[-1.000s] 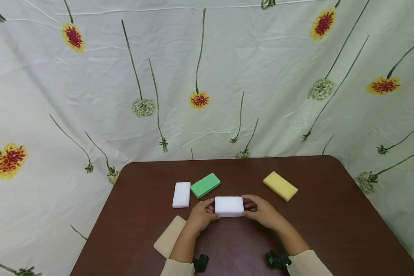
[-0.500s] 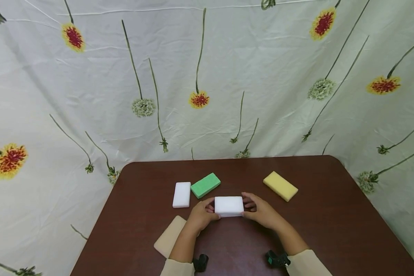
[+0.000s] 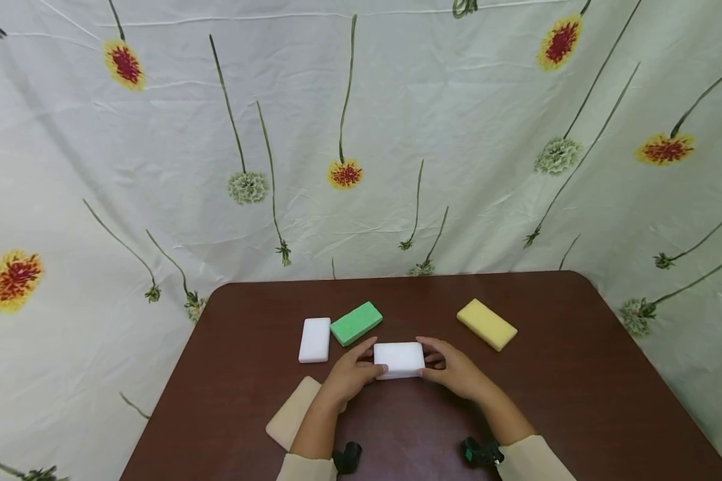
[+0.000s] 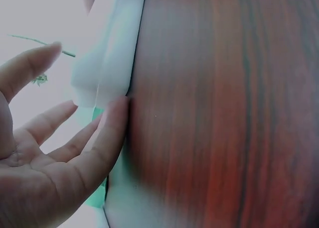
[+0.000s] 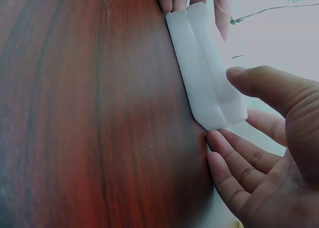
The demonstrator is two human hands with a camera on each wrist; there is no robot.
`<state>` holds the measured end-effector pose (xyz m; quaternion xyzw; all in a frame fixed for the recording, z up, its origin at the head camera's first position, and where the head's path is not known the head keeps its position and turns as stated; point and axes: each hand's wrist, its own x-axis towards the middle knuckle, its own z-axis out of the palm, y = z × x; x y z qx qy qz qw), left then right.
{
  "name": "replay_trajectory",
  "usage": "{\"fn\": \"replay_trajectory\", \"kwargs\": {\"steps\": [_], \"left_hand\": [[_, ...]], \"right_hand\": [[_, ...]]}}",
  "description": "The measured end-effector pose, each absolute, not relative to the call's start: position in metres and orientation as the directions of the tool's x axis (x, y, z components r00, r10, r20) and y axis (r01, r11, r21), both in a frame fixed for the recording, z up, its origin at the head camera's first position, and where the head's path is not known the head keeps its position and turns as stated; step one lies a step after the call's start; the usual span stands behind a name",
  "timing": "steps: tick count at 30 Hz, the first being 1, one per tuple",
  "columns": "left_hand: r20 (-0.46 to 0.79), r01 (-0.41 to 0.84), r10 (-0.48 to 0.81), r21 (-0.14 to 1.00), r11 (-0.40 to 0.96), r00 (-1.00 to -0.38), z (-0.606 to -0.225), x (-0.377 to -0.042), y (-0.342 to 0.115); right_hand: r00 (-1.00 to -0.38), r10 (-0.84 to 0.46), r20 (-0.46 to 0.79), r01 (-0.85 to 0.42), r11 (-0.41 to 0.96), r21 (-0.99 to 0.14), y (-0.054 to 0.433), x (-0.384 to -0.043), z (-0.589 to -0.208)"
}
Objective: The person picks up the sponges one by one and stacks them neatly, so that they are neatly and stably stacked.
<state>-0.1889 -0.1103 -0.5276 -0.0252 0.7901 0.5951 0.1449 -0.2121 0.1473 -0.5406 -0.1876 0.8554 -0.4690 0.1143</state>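
Observation:
A white block-shaped sponge point(image 3: 398, 358) lies on the brown table in front of me, a line running lengthwise along it in the right wrist view. At its left end is my left hand point(image 3: 350, 375), fingers loosely spread; one fingertip is right at the sponge's lower corner in the left wrist view, and the thumb stands apart. My right hand point(image 3: 455, 371) is at the opposite end. In the right wrist view its relaxed fingers reach the sponge's end, while the thumb point(image 5: 264, 83) overlaps the upper edge. Neither hand curls round the sponge.
A second white sponge point(image 3: 315, 340) and a green sponge point(image 3: 356, 323) lie behind my left hand. A yellow sponge point(image 3: 487, 325) sits farther back right. A beige flat piece point(image 3: 291, 414) is partly under my left forearm. Flowered cloth point(image 3: 361, 220) hangs behind the table point(image 3: 553, 374).
My left fingers have spread, with the thumb now over the sponge's near corner. The right hand's fingertips have shifted slightly inward. The white sponge stays in place.

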Motion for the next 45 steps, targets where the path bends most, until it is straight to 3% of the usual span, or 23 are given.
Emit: {"fn": "replay_trajectory", "kwargs": {"steps": [26,45], "left_hand": [[-0.236,-0.218,0.197,0.97,0.11,-0.952,-0.534,-0.189,-0.118],[-0.234,-0.219,0.196,0.971,0.094,-0.952,-0.533,-0.187,-0.117]], "right_hand": [[-0.918,-0.395,-0.035,-0.166,0.463,-0.871,0.144,-0.209,-0.542],[-0.914,-0.404,-0.034,-0.173,0.464,-0.869,0.145,-0.21,-0.545]]}}
